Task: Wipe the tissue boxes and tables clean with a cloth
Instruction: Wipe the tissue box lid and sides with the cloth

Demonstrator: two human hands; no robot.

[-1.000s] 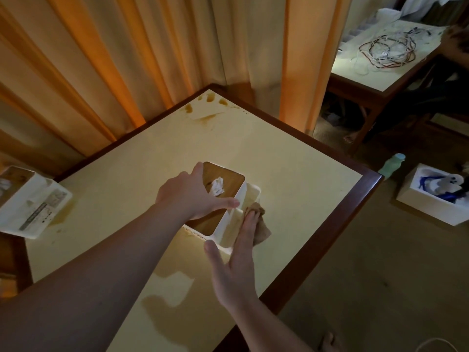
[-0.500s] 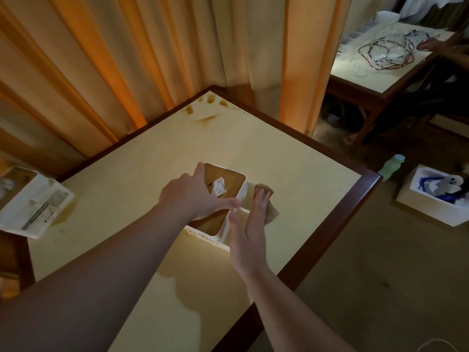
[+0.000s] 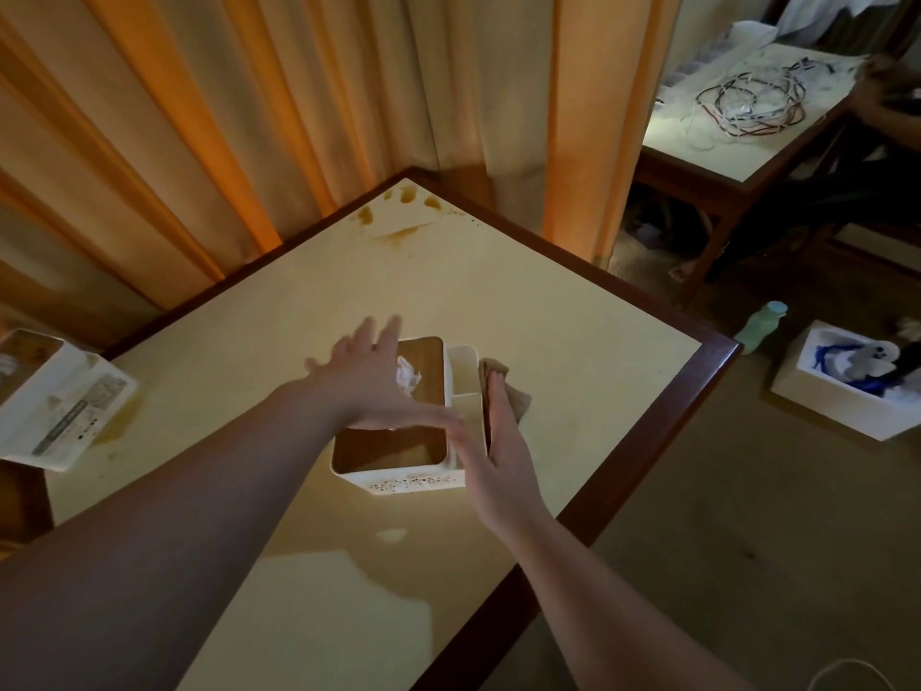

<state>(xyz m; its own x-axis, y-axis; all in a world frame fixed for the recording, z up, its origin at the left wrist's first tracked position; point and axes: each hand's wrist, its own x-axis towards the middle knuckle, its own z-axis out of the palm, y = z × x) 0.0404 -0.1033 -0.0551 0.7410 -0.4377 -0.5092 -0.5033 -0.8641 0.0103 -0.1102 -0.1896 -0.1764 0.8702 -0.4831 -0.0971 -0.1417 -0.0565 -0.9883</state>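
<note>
Tissue box (image 3: 398, 443), worktop (image 3: 548, 331): left hand (image 3: 371, 379) flat on lid; right hand (image 3: 501, 441) apparently presses cloth (image 3: 503, 391) against its right side.

A tissue box (image 3: 398, 453) stands on the table (image 3: 548, 331), towards its right edge, with a tissue (image 3: 407, 377) sticking out of its top. The left hand (image 3: 371, 376) lies over the top of the box from the left; the right hand (image 3: 501, 448) is against its right side, with a cloth (image 3: 503, 386) between fingers and box wall. A second tissue box (image 3: 60, 408) sits at the table's left edge. Stains (image 3: 398, 211) lie at the far corner, before the curtains (image 3: 249, 117). Right of the table, on the floor, are a bottle (image 3: 762, 324) and, further right, an open box (image 3: 842, 381); behind them stands another table (image 3: 747, 122) bearing a coil of cables (image 3: 752, 99).
</note>
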